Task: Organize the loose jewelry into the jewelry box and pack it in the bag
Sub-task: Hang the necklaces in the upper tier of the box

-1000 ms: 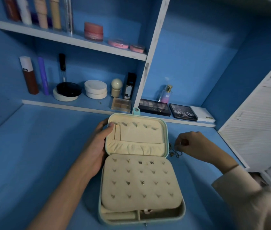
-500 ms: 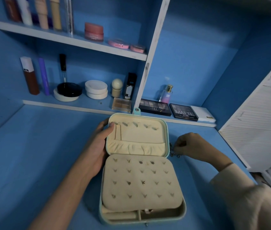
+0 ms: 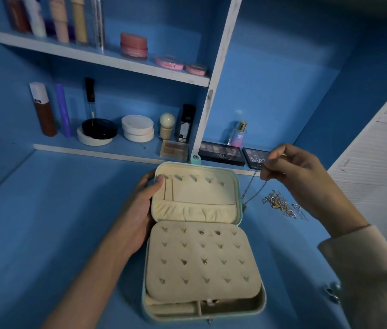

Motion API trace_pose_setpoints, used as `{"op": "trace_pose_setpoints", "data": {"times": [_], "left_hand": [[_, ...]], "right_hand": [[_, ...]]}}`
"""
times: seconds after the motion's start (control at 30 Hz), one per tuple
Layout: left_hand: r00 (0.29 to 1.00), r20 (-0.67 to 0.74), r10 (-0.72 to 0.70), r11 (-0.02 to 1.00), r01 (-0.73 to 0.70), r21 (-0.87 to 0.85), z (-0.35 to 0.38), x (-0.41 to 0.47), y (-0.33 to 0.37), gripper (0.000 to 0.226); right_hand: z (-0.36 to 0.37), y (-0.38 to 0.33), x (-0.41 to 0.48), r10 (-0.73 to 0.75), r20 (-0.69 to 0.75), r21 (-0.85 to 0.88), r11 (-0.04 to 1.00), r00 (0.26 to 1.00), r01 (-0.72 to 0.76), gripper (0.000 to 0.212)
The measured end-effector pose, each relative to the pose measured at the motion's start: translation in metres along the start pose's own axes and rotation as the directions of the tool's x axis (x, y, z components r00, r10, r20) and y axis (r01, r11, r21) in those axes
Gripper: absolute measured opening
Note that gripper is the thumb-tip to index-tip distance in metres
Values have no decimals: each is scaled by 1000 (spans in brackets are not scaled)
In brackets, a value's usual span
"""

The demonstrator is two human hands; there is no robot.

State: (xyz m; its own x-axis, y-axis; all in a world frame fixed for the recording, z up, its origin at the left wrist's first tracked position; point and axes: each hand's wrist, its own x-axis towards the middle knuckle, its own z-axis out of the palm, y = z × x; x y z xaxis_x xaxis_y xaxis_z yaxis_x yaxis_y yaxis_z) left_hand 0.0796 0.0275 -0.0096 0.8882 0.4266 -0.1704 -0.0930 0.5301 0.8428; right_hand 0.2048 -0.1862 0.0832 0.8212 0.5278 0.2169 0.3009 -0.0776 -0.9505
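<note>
**Jewelry box** (image 3: pixel 203 312): teal shell with cream lining, lying open on the blue worktop (image 3: pixel 69 233). It looks rigid and light, and its outer edges are the safest place to take hold.

**Earring pad** (image 3: pixel 202 260): soft panel over the base, with a few studs seated in its slots. The studs are tiny and probably easy to knock loose.

**Lid** (image 3: pixel 197 193): stands raised. The left hand (image 3: pixel 138 210) grips its left edge, thumb curled over the rim and fingers behind.

**Chain** (image 3: pixel 250 188): hangs just right of the lid from a pinch by the right hand (image 3: pixel 299 172), fingers (image 3: pixel 265 173) closed tight on it. Its lower end dangles beside the lid's corner. It is thin, limp and nearly weightless, and likely to snag or knot. Best held near one end so it hangs straight.

**Loose jewelry** (image 3: pixel 280 205): small tangled heap on the worktop, below and just right of the pinching fingers. Pieces should be lifted singly.

**Palettes** (image 3: pixel 222 154): on the shelf beyond those fingers.
</note>
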Motion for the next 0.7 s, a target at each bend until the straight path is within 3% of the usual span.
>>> {"op": "trace_pose_setpoints", "data": {"times": [0.17, 0.33, 0.7], "left_hand": [[1000, 0, 2, 1000, -2, -8, -1, 0, 0, 31], [1000, 8, 5, 1000, -5, -15, -1, 0, 0, 32], [1000, 14, 11, 1000, -11, -27, 0, -1, 0, 34]], "right_hand": [[11, -16, -1, -60, 97, 27, 998, 993, 57, 14], [24, -27, 0, -101, 203, -27, 994, 974, 108, 24], [67, -32, 14, -143, 344, -195, 956, 928, 220, 22]]}}
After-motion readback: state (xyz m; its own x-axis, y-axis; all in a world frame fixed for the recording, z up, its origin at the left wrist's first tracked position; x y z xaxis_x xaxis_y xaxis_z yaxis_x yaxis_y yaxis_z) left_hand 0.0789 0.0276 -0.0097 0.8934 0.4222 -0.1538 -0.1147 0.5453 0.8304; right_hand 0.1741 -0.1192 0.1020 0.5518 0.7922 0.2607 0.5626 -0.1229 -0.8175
